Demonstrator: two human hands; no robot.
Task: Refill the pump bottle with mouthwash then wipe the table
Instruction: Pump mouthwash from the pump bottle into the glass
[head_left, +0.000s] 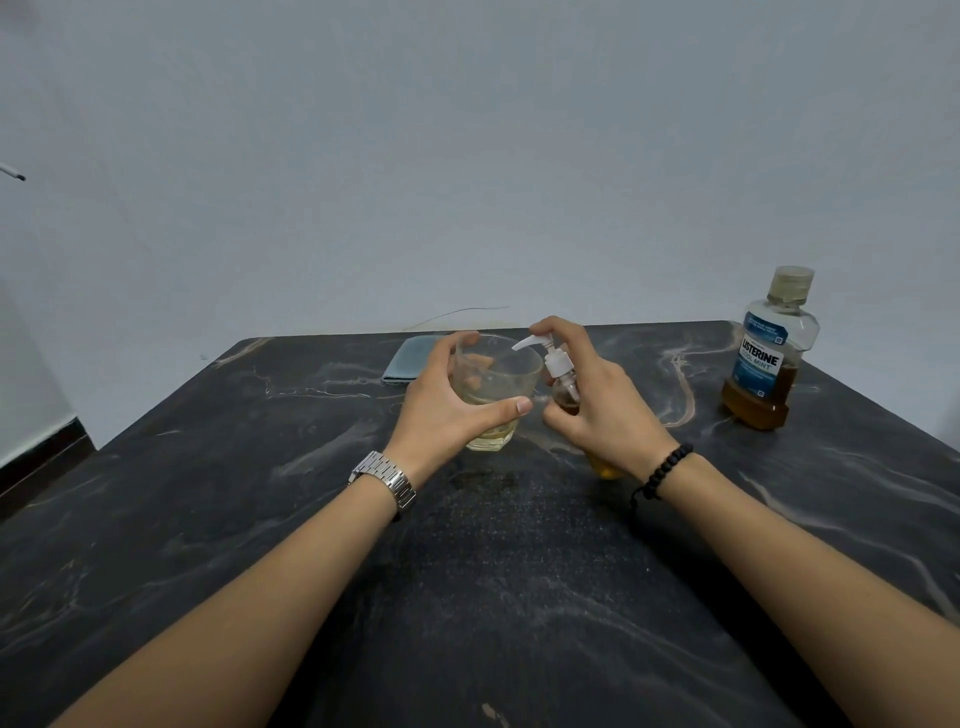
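Glass (496, 387) gripped by left hand (447, 410) to catch output — pump bottle (563, 387) held, nozzle pressed by right hand (597, 400).

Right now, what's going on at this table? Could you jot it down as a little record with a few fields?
Surface: dark marbled table
Left hand: grips a clear glass with a little yellowish liquid at the bottom
Right hand: holds the pump bottle, a finger on the white pump head, nozzle over the glass
Mouthwash bottle: upright at far right, capped, amber liquid low
Cloth: folded, blue-grey, behind the glass
Wrists: metal watch on left, beaded bracelet on right
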